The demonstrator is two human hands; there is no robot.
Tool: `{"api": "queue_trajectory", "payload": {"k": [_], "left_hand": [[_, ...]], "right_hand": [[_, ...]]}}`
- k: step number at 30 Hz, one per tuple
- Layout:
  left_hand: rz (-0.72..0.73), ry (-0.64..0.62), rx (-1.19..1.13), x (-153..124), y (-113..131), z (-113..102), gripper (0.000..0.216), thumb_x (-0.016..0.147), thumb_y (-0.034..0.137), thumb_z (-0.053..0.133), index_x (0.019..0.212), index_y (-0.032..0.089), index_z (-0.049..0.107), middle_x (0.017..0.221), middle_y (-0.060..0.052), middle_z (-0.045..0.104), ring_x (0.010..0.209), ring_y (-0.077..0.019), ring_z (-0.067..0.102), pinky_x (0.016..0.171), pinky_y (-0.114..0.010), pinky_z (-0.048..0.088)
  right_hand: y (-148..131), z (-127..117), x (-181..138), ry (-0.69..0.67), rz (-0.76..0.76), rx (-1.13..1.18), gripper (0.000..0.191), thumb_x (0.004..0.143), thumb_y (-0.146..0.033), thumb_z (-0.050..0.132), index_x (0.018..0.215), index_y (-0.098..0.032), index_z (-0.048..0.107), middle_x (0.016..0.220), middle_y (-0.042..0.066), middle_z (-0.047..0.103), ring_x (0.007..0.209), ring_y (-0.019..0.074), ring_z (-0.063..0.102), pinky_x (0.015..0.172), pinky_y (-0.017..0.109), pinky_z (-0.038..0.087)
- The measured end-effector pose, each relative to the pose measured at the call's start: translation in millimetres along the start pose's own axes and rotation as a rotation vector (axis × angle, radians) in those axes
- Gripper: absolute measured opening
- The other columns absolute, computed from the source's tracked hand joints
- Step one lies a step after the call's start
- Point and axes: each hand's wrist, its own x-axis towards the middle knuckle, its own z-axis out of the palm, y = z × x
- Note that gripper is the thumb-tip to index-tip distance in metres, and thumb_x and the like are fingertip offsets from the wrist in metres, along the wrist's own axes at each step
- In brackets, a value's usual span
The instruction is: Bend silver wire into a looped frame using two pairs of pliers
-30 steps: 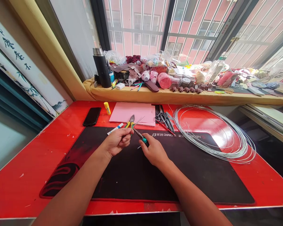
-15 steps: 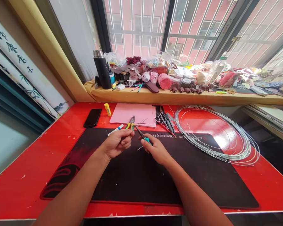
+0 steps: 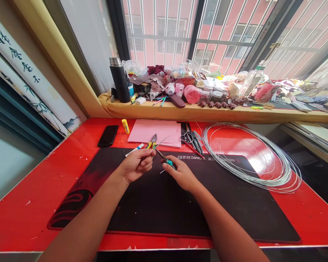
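Observation:
My left hand (image 3: 136,166) is closed in a pinch on a short thin piece of wire (image 3: 161,140) that sticks up and to the right. My right hand (image 3: 181,175) is wrapped round teal-handled pliers (image 3: 164,159), whose thin jaws point up-left and meet the wire beside my left fingertips. Both hands hover over the black desk mat (image 3: 158,203). Yellow-handled cutting pliers (image 3: 152,141) lie just beyond my left hand, at the mat's far edge.
On the red table (image 3: 24,203) lie a large coil of wire (image 3: 248,154), scissors and tools (image 3: 191,139), pink paper (image 3: 154,131), a black phone (image 3: 108,135), a glue stick (image 3: 125,126) and a white pen (image 3: 133,149). A cluttered sill (image 3: 207,111) with a black flask (image 3: 119,80) runs behind.
My right hand with the teal pliers has shifted slightly right and up; the view has moved a little. My left hand keeps its pinch on the wire.

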Motion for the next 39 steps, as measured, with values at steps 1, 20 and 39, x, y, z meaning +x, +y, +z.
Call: {"api": "queue_trajectory", "payload": {"k": [1, 20, 39], "left_hand": [[-0.001, 0.001, 0.002, 0.2, -0.3, -0.4, 0.019, 0.091, 0.021, 0.06, 0.077, 0.011, 0.066, 0.04, 0.009, 0.036, 0.032, -0.0039, 0.021, 0.037, -0.017, 0.025], [0.015, 0.085, 0.135, -0.1, 1.5, 3.2, 0.021, 0.089, 0.024, 0.062, 0.074, 0.011, 0.064, 0.041, 0.007, 0.038, 0.032, -0.0035, 0.024, 0.037, -0.017, 0.02], [-0.06, 0.222, 0.154, -0.9, 11.2, 30.0, 0.029, 0.095, 0.014, 0.047, 0.071, 0.013, 0.061, 0.041, 0.006, 0.039, 0.03, -0.0038, 0.023, 0.036, -0.017, 0.017]], "right_hand": [[0.6, 0.1, 0.0, 0.001, 0.002, -0.012, 0.031, 0.1, -0.045, 0.055, 0.117, -0.021, 0.066, 0.108, 0.004, 0.07, 0.096, 0.0214, 0.063, 0.089, 0.033, 0.046], [-1.3, 11.6, -2.2, 0.117, 0.008, -0.283, 0.023, 0.101, -0.039, 0.049, 0.115, -0.024, 0.059, 0.096, 0.003, 0.069, 0.083, 0.0211, 0.062, 0.076, 0.03, 0.044], [-7.1, 31.5, -1.0, 0.233, 0.151, -0.597, 0.041, 0.087, -0.01, 0.053, 0.127, -0.021, 0.053, 0.116, 0.01, 0.07, 0.096, 0.027, 0.067, 0.075, 0.031, 0.041]]}}
